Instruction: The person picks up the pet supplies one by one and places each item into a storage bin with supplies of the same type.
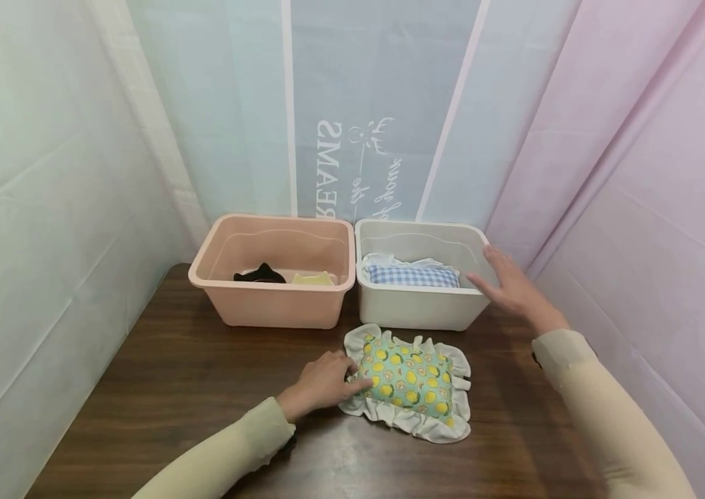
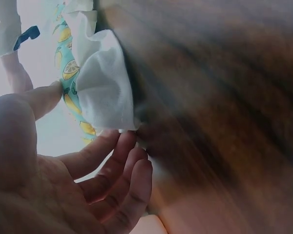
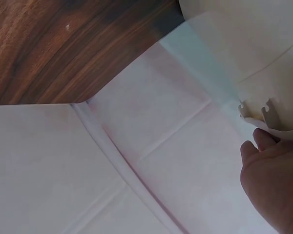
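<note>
The lemon-print pillow (image 1: 407, 378) lies flat on the table (image 1: 202, 388) before the white bin (image 1: 417, 305). Its left frill is pinched by left hand (image 1: 321, 382) fingers; the right hand (image 1: 511, 287), fingers straight, steadies the bin's rim.

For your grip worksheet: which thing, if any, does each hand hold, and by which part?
The left hand pinches the pillow by its left frill. The right hand holds nothing; it lies flat on the white bin's right rim.
</note>
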### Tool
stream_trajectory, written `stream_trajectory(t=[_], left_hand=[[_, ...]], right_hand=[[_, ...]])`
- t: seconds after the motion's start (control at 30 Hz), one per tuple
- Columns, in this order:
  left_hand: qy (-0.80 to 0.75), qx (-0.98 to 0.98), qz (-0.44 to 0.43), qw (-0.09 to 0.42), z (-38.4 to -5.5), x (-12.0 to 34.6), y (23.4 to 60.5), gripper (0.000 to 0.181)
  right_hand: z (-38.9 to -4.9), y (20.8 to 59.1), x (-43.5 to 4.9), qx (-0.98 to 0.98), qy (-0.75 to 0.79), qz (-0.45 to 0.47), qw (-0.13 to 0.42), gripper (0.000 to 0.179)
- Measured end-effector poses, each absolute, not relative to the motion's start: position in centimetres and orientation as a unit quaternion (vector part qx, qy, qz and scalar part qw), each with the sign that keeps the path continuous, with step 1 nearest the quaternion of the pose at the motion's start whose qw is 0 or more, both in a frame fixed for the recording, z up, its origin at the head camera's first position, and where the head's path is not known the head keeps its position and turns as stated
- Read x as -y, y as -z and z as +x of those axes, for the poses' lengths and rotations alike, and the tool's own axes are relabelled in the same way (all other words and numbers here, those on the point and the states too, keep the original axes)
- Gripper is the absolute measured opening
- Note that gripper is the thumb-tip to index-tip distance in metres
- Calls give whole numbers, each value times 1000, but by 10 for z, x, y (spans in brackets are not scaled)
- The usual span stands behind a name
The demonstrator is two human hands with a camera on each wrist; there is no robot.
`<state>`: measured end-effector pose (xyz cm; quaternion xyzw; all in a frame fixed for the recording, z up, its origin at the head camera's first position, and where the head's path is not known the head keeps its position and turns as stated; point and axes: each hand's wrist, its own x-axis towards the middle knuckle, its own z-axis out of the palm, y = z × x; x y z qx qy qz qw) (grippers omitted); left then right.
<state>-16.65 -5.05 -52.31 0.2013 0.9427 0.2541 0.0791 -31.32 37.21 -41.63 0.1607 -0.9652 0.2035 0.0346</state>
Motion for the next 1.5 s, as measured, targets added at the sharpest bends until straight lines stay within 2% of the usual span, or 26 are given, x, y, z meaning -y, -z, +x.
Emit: stream_trajectory(t=[0.47,0.73,0.8,0.9,1.2,1.5], left_hand=[[-285,-935,195,84,-168,46,528,38],[-369,-902,204,94,-169,49,531,52],[-390,-890,222,78,-171,51,536,55],[-412,-879,227,75,-171,52,535,53],[-455,-855,211,128,-169,52,531,36],[-549,-787,230,160,-169,56,533,36]], right_hand=[[-313,420,-381,968,-179,170,38,93],[-309,415,-380,971,-163,171,39,94],[-309,414,-379,972,-159,170,35,94],[-309,413,-379,973,-154,168,27,94],[-309,415,-378,974,-158,163,25,94],[-309,417,-378,974,-155,161,29,94]])
